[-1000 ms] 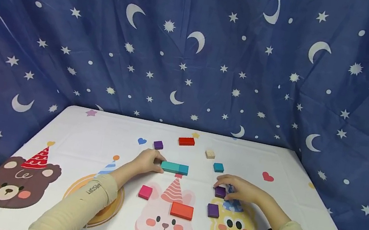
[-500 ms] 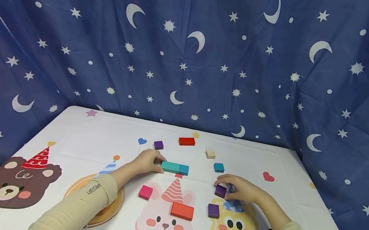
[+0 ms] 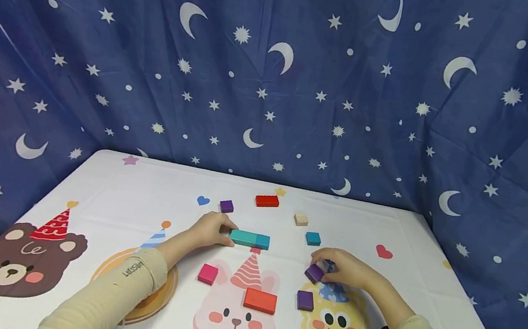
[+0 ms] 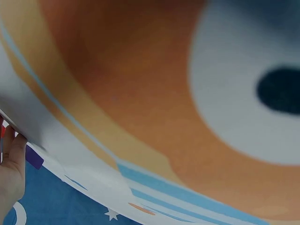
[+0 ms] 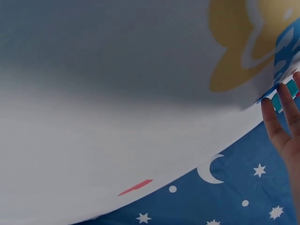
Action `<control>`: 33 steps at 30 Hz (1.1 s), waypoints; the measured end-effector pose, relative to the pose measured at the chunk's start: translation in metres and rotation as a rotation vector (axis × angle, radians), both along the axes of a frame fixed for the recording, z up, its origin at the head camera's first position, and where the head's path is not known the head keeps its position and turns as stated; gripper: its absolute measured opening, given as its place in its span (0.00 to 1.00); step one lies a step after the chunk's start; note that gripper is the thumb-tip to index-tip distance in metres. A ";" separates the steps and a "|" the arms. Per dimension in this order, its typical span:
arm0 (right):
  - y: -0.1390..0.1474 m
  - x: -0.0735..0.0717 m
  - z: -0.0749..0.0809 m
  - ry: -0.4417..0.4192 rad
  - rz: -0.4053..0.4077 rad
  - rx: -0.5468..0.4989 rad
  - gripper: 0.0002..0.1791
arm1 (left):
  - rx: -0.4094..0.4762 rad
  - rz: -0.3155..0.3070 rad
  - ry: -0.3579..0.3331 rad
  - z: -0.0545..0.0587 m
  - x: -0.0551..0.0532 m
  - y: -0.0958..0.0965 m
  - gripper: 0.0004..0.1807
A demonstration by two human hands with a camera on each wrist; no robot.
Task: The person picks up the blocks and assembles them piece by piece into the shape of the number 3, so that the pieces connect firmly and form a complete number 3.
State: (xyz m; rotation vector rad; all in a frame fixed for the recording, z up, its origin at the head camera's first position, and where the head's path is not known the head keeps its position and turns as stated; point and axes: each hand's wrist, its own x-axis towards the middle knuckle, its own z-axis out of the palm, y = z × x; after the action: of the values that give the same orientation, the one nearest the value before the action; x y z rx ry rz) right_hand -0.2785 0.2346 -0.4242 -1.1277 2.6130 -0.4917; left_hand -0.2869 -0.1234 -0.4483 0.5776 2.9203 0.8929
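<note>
My left hand (image 3: 209,230) reaches to the middle of the table and holds the left end of a long teal block (image 3: 243,237) between thumb and fingers. A short blue block (image 3: 263,241) sits flush against that block's right end. On the right, my right hand (image 3: 343,267) pinches a purple block (image 3: 314,273), turned at an angle, by its edges. Another purple block (image 3: 305,300) lies just in front of it. In the wrist views only parts of the left hand (image 4: 11,164) and right hand (image 5: 286,122) show at the edges; the held blocks cannot be made out clearly there.
Around the hands lie a red block (image 3: 266,201), a small purple block (image 3: 226,206), a beige block (image 3: 301,219), a blue-teal block (image 3: 313,238), a pink block (image 3: 208,274) and an orange-red block (image 3: 260,300). A starry blue curtain (image 3: 233,95) hangs behind the white printed tablecloth (image 3: 161,182).
The purple block at my right hand has turned from nearly square-on to a slant, as the right fingers shift slightly. My left hand and the teal block stay in place.
</note>
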 end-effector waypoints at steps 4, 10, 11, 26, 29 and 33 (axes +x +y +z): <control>-0.001 0.000 0.000 0.011 -0.004 -0.017 0.16 | -0.002 0.000 0.003 0.000 -0.001 0.001 0.19; -0.007 0.000 0.000 0.018 -0.026 -0.023 0.17 | -0.002 -0.002 0.003 -0.001 -0.002 0.002 0.19; -0.008 0.000 0.000 0.021 -0.030 -0.026 0.18 | -0.001 -0.002 0.005 -0.001 -0.002 0.002 0.19; -0.035 0.003 -0.006 0.084 -0.070 -0.075 0.19 | 0.025 0.008 -0.005 -0.001 0.001 0.002 0.19; -0.040 0.003 -0.008 0.082 -0.088 -0.076 0.18 | 0.023 0.001 -0.005 -0.002 0.001 0.002 0.19; -0.047 0.005 -0.010 0.100 -0.106 -0.078 0.17 | 0.012 0.016 -0.004 -0.003 0.001 0.000 0.19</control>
State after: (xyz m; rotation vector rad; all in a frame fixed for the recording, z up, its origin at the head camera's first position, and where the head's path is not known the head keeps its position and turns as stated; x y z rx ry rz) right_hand -0.2732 0.1875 -0.4340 -1.0674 2.7731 -0.5782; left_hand -0.2862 -0.1231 -0.4510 0.5527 2.9223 0.9133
